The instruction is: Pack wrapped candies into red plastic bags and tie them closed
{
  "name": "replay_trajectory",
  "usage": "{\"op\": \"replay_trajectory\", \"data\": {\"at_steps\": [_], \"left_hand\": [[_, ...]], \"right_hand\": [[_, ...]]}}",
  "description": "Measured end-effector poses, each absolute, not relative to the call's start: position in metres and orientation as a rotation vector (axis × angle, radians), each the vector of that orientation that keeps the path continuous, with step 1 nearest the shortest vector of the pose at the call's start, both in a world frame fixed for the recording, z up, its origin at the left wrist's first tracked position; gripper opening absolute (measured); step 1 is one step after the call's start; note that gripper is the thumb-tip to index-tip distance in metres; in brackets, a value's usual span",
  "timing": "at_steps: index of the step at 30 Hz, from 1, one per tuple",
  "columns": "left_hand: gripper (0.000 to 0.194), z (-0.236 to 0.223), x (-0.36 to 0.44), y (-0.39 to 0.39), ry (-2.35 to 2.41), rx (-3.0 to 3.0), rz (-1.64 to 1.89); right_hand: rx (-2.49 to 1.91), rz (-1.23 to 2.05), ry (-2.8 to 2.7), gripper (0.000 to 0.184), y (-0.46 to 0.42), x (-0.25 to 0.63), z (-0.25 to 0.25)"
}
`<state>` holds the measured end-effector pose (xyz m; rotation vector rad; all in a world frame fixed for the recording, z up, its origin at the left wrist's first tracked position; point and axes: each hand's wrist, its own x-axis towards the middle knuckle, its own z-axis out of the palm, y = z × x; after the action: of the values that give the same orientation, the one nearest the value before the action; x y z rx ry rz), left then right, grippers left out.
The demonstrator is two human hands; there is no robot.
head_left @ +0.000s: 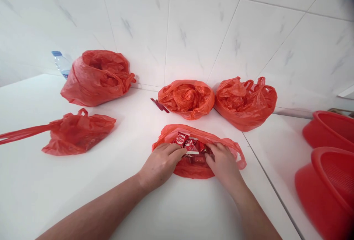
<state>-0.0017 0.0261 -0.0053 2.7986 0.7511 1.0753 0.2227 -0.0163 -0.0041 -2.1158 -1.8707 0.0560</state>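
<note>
A red plastic bag (193, 172) lies spread at its mouth on the white table in front of me. Small red wrapped packets (190, 145) with white lettering show inside it. My left hand (165, 162) reaches into the bag's left side, its fingers curled in among the packets and its thumb beside them. From the right, my right hand (224, 162) dips in with thumb and fingers bent round something dark red. The fingertips of both hands are partly hidden, so what they grip cannot be made out.
Behind stand two filled red bags (186, 98) (243, 103), with small dark red strips (159, 105) alongside. Farther left are a large red bag (95, 81), a smaller one (80, 131) and a plastic bottle (62, 63). Red plastic baskets (318, 188) occupy the right edge, and a tiled wall (199, 30) rises behind.
</note>
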Motion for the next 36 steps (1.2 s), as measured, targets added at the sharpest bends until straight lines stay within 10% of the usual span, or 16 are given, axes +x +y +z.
{"op": "replay_trajectory", "data": {"at_steps": [36], "left_hand": [[0.028,-0.003,-0.003,0.027,0.705,2.706,1.133]], "right_hand": [[-1.963,-0.345,-1.629,0.027,-0.024,0.221,0.005]]}}
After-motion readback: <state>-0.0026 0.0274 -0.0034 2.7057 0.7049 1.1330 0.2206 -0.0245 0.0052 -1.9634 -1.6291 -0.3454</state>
